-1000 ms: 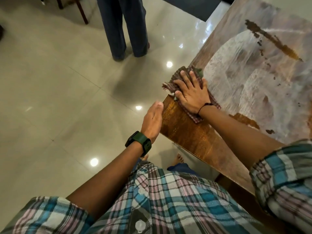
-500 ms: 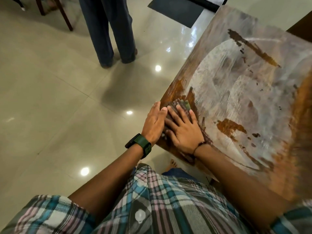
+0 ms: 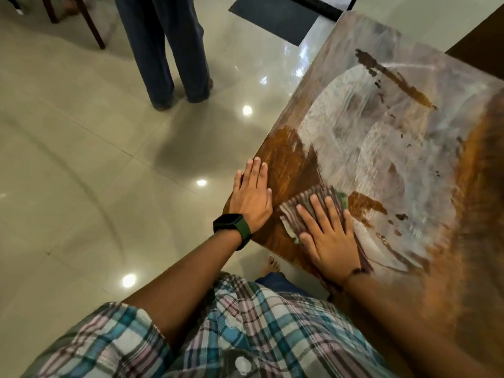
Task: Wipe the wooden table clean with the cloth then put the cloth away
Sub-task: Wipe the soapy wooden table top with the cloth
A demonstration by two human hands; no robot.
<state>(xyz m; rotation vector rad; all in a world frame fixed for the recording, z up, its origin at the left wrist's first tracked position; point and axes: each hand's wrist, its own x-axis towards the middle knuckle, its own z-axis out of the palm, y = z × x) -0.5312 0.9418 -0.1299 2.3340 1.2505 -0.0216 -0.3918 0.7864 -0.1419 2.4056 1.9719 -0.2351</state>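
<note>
While the cloth point(image 3: 313, 211) lies on the near corner of the wooden table point(image 3: 409, 148), flat under the right hand point(image 3: 330, 236) with fingers straight and spread, wiping looks partly done. Pale film covers most of the top; the left hand point(image 3: 252, 195) rests flat, fingers together, at the edge, and stowing the cloth remains.

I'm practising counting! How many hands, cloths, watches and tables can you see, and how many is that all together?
Hands: 2, left hand and right hand
Cloths: 1, checked cloth
Watches: 1, green watch
Tables: 1, wooden table
Total: 5
</note>
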